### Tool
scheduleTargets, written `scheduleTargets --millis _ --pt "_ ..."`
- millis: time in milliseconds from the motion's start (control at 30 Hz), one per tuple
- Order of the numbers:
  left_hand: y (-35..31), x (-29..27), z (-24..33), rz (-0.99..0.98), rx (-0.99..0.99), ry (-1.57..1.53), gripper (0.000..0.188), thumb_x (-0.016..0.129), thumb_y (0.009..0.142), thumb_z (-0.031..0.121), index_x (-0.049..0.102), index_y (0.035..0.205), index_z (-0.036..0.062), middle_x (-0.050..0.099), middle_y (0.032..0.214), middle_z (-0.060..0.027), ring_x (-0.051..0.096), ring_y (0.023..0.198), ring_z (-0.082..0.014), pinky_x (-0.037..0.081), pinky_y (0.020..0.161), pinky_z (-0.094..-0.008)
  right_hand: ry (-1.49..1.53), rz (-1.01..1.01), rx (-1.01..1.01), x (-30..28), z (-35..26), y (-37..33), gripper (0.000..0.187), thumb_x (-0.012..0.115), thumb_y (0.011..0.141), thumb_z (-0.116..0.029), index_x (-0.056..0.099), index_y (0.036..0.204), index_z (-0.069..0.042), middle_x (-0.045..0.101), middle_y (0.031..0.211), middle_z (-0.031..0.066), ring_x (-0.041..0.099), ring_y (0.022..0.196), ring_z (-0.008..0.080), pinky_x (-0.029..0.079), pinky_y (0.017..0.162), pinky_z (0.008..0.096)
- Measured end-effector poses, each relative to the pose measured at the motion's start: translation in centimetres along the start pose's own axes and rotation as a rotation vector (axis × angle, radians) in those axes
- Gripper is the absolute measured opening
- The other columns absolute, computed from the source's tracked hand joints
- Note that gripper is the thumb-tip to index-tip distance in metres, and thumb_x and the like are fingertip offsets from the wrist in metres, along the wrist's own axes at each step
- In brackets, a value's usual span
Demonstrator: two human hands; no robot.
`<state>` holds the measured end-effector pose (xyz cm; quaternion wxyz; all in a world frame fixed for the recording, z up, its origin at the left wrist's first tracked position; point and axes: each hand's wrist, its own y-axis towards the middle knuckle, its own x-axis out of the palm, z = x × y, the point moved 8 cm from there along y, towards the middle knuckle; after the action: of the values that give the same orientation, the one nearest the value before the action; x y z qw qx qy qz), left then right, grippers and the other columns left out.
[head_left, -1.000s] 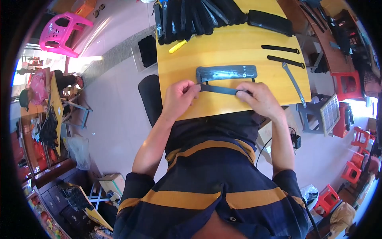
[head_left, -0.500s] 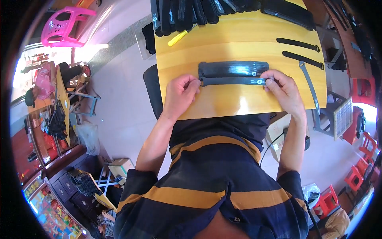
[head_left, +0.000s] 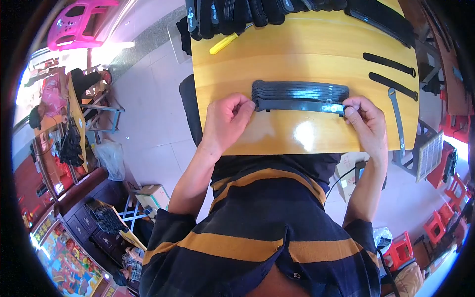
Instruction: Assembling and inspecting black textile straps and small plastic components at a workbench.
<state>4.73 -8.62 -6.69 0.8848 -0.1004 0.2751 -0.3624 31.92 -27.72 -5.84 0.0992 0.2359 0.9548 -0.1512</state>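
A flat black strap (head_left: 297,105) with a pale printed mark near its right end stretches between my two hands. My left hand (head_left: 227,121) pinches its left end between thumb and fingers. Its right end is gripped by my right hand (head_left: 367,126), thumb on top. Just beyond this strap, along its far side, lies a neat row of overlapping black straps (head_left: 302,90) on the yellow wooden table (head_left: 222,69). Right of my right hand are loose straps: two black ones (head_left: 389,64) (head_left: 393,85) and a greyer one (head_left: 397,119) with a looped end.
A heap of black straps (head_left: 257,12) covers the table's far edge, with a yellow-handled screwdriver (head_left: 225,43) before it. Another black strap bundle (head_left: 383,22) lies at the far right corner. A pink plastic chair (head_left: 76,24) and a seated person (head_left: 49,101) are off to the left.
The whole view has shifted a little, with the table appearing further right. Both hands still hold the strap, whose right end now slants slightly toward me, off the row.
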Motion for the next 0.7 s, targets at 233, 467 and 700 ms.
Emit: scheduleTargets --millis 233,467,700 --pt "0.11 -0.08 0.35 0.009 0.010 0.027 0.017 0.067 0.100 0.014 0.070 0.090 0.0006 0.062 0.064 -0.0003 0.055 0.052 -0.0055 0.041 0.048 -0.0242 -0.031 0.042 0.024 0.10 -0.39 0.17 0.009 0.067 0.100 -0.004 0.069 0.107 0.001 0.063 0.081 -0.0015 0.054 0.072 0.0052 0.046 0.066 0.0222" --pt "0.27 -0.16 0.66 0.019 0.014 0.053 0.016 0.068 0.099 0.012 0.070 0.088 0.0001 0.062 0.062 0.0001 0.054 0.052 -0.0046 0.039 0.048 -0.0241 -0.046 0.043 0.034 0.03 -0.48 0.52 0.009 0.067 0.100 -0.003 0.069 0.108 0.002 0.063 0.080 -0.0007 0.055 0.071 0.0057 0.047 0.066 0.0223" --pt "0.30 -0.04 0.67 0.013 -0.036 0.097 0.016 0.069 0.098 0.011 0.069 0.086 -0.0005 0.061 0.062 0.0004 0.055 0.053 -0.0045 0.039 0.048 -0.0239 -0.028 0.056 0.058 -0.02 -0.34 0.59 0.009 0.068 0.100 -0.003 0.069 0.107 0.002 0.063 0.079 -0.0011 0.055 0.069 0.0055 0.047 0.065 0.0219"
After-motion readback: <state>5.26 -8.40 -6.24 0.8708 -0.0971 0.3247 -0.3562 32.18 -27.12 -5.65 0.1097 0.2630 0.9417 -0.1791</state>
